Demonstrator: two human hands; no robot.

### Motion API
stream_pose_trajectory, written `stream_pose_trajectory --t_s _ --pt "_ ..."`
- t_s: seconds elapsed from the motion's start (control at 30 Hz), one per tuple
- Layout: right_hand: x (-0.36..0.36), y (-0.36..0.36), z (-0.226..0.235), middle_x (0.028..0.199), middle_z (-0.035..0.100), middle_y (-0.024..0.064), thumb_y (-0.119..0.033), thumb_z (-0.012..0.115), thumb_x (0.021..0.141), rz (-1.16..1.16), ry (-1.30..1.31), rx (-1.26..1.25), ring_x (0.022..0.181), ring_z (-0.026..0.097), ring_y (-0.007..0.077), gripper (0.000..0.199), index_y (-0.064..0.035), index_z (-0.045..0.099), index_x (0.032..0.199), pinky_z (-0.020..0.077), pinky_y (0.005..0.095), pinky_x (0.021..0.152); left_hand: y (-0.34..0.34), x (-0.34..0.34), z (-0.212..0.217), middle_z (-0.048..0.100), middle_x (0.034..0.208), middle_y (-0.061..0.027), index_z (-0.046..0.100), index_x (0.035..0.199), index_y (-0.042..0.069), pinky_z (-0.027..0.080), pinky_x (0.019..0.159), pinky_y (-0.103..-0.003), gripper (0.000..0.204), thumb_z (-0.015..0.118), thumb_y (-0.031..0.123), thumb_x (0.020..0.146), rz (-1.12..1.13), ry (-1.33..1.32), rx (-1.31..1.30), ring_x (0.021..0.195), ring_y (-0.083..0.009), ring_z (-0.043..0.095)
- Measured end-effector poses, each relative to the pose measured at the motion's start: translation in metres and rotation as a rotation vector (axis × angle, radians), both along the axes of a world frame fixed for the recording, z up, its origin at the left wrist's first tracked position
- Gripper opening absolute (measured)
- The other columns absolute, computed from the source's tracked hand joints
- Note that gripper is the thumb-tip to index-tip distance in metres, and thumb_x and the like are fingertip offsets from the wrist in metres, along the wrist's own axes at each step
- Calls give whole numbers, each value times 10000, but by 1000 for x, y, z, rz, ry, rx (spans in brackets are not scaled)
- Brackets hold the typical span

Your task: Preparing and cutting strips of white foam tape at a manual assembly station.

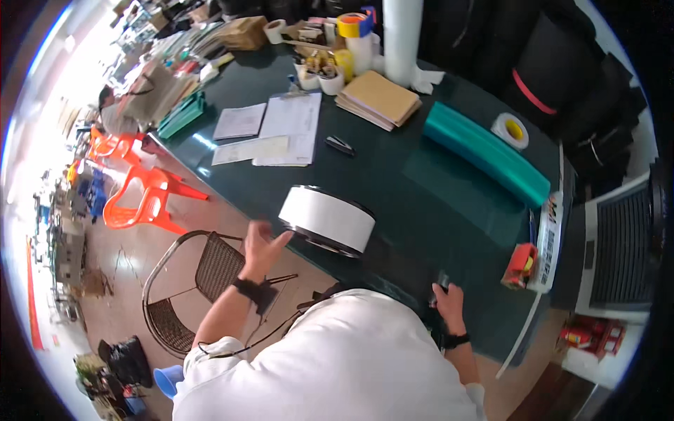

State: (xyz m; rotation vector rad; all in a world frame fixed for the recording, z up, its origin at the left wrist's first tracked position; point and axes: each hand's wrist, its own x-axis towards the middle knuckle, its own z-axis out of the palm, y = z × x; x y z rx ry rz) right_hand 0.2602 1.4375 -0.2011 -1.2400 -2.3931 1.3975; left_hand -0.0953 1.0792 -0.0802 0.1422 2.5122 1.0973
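A wide white roll with black rims [328, 216] stands on the dark green table near its front left edge. Beside its left end is my left hand [261, 251], off the table edge, with thumb and fingers apart and nothing in them. My right hand [450, 309] is over the front of the table, its fingers closed round a small dark object [442, 281] whose kind I cannot make out. Both wrists wear black bands. Behind the roll lies a black stapler [340, 145], near several paper sheets [298, 126] on a clipboard.
A green film roll [484, 154] lies at the right, with a tape roll [510, 131] behind it and a red tape dispenser [520, 264] nearer me. Brown envelopes [379, 98] lie at the back. A wicker chair [223, 263] and orange chairs [151, 200] stand at the left.
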Motion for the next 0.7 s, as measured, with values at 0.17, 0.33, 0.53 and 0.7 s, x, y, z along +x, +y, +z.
stream_pose_trajectory --t_s 0.17,0.33,0.53,0.7 --pt "-10 -2 24 659 655 132 -178 673 916 -9 -9 -196 537 674 202 309 114 624 828 537 306 448 25 84 9 607 1242 -183 620 1200 -31 471 983 -390 597 845 326 778 -333 -139 424 1173 -265 567" --pt "-3 5 10 635 624 172 -230 688 911 16 -31 -150 520 670 261 420 138 576 741 513 345 434 79 85 -9 509 1382 -246 568 1293 -15 340 1113 -463 806 821 506 733 -527 201 371 1318 -365 443" --pt "-4 3 13 735 641 164 -199 696 911 -26 -90 -203 544 663 226 362 128 597 788 530 346 444 111 88 -37 485 1403 -259 542 1327 -2 226 1165 -505 945 757 667 696 -584 505 172 1307 -451 408" --pt "-7 -4 33 776 651 159 -185 699 911 -30 -21 -321 550 658 222 322 115 610 836 533 334 448 105 83 -47 462 1412 -233 408 1403 -50 323 1133 -462 1025 835 561 699 -551 452 338 1315 -403 433"
